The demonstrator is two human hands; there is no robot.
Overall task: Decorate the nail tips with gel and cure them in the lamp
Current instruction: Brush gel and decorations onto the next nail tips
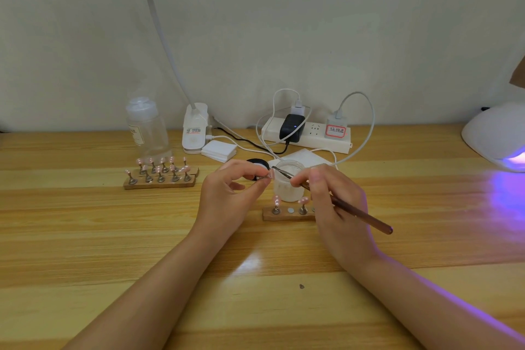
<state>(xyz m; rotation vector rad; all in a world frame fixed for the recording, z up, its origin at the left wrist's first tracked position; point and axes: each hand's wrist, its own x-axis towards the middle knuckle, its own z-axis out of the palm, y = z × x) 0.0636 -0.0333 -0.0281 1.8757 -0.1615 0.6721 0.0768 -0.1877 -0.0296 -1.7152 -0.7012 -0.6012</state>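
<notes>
Far left on the desk (85, 221): a clear bottle (146, 129) stands by the wall, with a white clip lamp (196, 128) to its right.
Left racks: two wooden racks (160, 177) lie in front of the bottle, carrying pink tips on metal stands; they are well apart from both hands.
Left hand (227, 193): fingers curled, pinching one stand with its nail tip (268, 177) at the fingertips, held up over the desk in front of a black pot (257, 163).
Centre: a frosted jar (288, 182) stands just behind the raised tip; a power strip (306, 133) with plugs lies far behind it.
Near rack (287, 213): just near of the jar, holding two more pink tips and a bare magnet between them.
Right hand (332, 202): fingers closed round a brown brush (355, 212), its point meeting the raised tip.
Far right: the curing lamp (494, 136) glows violet at the desk edge.
Step in hand: painting gel on the held tip, as I judge it.
Doing it well: keep the two hands braced close together, use light short strokes, load little gel so it does not flood the tip's edges, and keep the pinch low on the stand, clear of the wet surface.
Risk: the violet light spills across the desk; gel on the brush could begin to set if it drifts right.
</notes>
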